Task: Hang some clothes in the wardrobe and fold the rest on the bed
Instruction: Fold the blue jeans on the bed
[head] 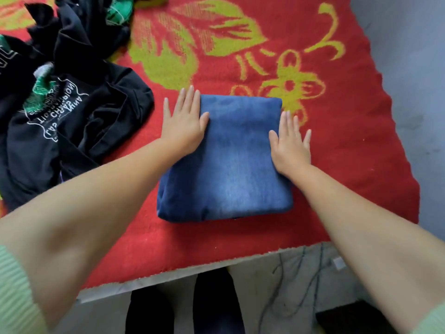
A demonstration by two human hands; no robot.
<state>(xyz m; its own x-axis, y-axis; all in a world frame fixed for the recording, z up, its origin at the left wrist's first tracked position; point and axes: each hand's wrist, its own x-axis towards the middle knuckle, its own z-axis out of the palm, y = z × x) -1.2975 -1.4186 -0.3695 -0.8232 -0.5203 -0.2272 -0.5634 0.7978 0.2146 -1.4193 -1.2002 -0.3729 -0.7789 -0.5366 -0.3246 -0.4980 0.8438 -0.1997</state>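
A folded pair of blue jeans [228,162] lies as a neat rectangle on the red bed cover [337,145] with yellow flower patterns. My left hand [184,124] rests flat on the jeans' left edge, fingers straight and pointing away from me. My right hand [291,143] lies flat on the right edge, fingers spread. Both palms press down; neither hand grips anything. A heap of black clothes with white and green print [65,112] sits on the bed to the left.
The bed's near edge [168,278] runs diagonally below the jeans. Beyond the right edge is grey floor [414,68]. Dark cords [296,285] trail on the floor beside my dark trouser legs [212,307].
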